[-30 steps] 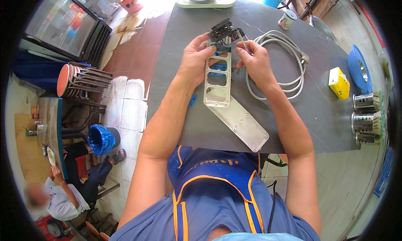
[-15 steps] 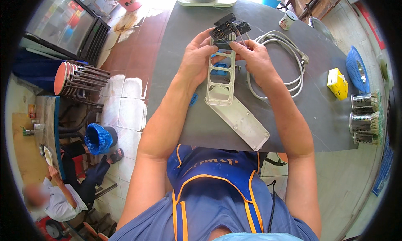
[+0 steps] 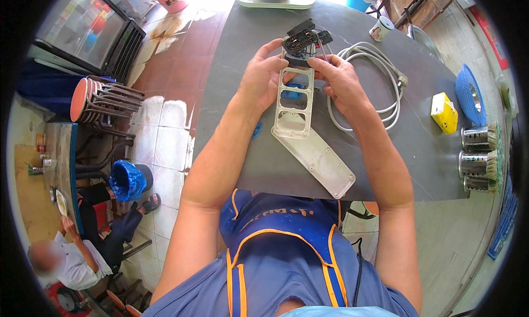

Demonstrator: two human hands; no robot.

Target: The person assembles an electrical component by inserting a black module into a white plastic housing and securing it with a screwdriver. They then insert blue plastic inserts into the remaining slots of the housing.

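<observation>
Both my hands hold up a white power strip frame (image 3: 310, 99) with a row of square openings. My left hand (image 3: 262, 77) grips its left edge near the far end, thumb on top. My right hand (image 3: 340, 81) pinches the opposite side, fingers curled. Between the thumbs, a black socket insert (image 3: 297, 62) sits at the frame's far end. Beyond it, more black socket modules (image 3: 300, 39) stand tilted, with thin wires at their right. A white back plate (image 3: 325, 165) lies slanted on the table below the frame. Blue pieces (image 3: 292, 92) show through the openings.
The grey cable (image 3: 395, 105) lies coiled on the dark table (image 3: 430, 173), its plug (image 3: 403, 81) at the right. A yellow tissue pack (image 3: 444, 113), a blue basket (image 3: 468, 93), metal utensil holders (image 3: 474, 164) and a cup (image 3: 381, 28) stand rightward. Another person (image 3: 82, 262) sits lower left.
The frame and the black modules have shifted slightly right and tilted a little. Both hands keep their grip and have moved only slightly.
</observation>
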